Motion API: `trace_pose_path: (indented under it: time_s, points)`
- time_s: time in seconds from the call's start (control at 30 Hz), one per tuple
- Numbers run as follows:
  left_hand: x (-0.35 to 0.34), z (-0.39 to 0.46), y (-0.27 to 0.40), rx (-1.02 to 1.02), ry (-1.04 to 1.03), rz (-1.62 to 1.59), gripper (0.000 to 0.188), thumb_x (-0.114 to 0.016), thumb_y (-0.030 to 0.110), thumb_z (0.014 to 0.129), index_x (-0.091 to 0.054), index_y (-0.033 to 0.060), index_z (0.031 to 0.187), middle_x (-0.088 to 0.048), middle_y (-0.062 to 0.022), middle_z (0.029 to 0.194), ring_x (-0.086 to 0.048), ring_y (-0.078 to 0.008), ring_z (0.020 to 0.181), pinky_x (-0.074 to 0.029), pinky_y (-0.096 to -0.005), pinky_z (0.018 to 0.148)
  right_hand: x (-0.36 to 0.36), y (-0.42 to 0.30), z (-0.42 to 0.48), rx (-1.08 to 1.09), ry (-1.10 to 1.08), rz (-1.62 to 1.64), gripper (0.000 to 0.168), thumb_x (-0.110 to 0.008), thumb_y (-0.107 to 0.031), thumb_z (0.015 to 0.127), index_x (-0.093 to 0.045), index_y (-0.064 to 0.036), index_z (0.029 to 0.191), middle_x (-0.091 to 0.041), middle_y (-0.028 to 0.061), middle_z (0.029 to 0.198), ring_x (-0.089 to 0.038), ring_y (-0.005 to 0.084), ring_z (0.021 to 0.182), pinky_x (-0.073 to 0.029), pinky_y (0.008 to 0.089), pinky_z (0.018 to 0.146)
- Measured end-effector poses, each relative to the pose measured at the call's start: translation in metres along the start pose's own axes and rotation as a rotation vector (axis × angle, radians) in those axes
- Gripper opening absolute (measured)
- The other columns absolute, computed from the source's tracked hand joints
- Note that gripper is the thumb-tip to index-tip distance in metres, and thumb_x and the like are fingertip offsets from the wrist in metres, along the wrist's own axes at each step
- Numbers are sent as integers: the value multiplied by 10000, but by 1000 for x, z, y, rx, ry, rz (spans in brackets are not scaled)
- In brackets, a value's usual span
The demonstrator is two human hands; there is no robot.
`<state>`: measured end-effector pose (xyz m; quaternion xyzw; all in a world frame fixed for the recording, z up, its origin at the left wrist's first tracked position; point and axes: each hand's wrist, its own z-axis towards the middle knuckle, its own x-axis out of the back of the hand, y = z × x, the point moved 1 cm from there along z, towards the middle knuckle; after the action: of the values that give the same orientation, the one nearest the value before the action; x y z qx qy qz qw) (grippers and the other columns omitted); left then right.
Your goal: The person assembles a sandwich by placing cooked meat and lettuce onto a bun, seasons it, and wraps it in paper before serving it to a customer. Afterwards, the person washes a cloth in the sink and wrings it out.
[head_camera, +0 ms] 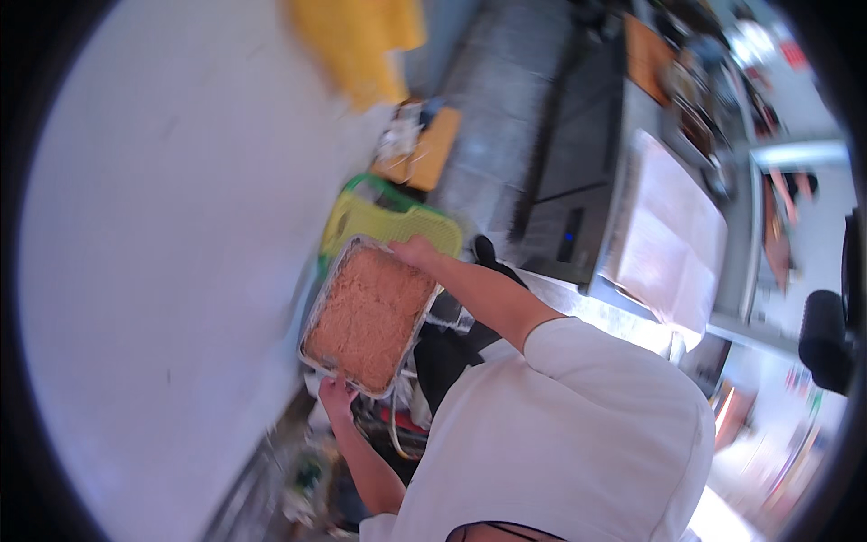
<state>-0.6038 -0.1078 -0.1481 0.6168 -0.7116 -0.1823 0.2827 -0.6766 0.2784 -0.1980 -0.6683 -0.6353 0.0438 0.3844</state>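
Observation:
Both of my hands hold a shallow rectangular tray [433, 298] by its opposite ends. A coarse, pinkish-orange mass like minced meat [376, 315] fills it almost to the rim. My right hand [416, 252] grips the upper end near a corner, above a yellow-green plastic stool or chair [396, 227]. At the lower end, my left hand [336, 398] has its fingers around the rim. The tray is held in front of my body, beside a white wall. Its underside is hidden.
A pale wall [169, 271] runs along the left. To the right is a steel counter unit [576, 223] topped by a whitish sheet [667, 237]. An orange-brown box [433, 149] stands beyond the stool. Blurred yellow cloth [366, 47] hangs above; plastic bags [308, 481] lie low at left.

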Motion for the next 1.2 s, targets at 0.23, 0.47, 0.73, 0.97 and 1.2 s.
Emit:
trace_pose_path:
  time_s: [0.23,0.47,0.73,0.97,1.2]
  points:
    - [-284,-14,154,-231,-387,89,208,-634,107,880,-571,51,1070,-609,-23,919,-587,-108,747,-521,-253,634,285,46,111,-135,-11,198,658,-638,-525,784,-667,106,966,-670,229,954,-646,306,921,-495,405,825]
    - [-554,-11,295,-334,-452,247,201,-620,82,879,-574,36,1069,-600,-18,951,-577,-101,784,-497,-243,627,551,106,225,-234,862,-23,729,-651,-431,783,-424,30,1299,-419,221,1348,-432,368,1248,-389,467,1012]
    - [-699,8,421,-492,-511,351,224,-620,101,881,-569,59,1094,-611,-22,958,-599,-126,793,-512,-265,627,614,105,276,-227,1143,208,653,-649,-451,798,-490,62,1171,-504,280,1225,-505,435,1129,-419,485,958]
    - [-768,-12,500,-612,-671,357,308,-587,60,893,-537,8,1192,-612,-73,1082,-617,-155,903,-531,-293,730,611,95,254,-191,861,332,567,-596,-518,816,-610,21,991,-628,267,988,-618,401,939,-508,470,815]
    - [-875,27,516,-519,-1115,743,260,-556,55,916,-540,-28,1162,-604,-82,1089,-594,-135,912,-511,-275,751,481,54,199,-67,556,358,380,-624,-425,794,-699,-55,753,-655,194,733,-652,371,721,-530,452,669]
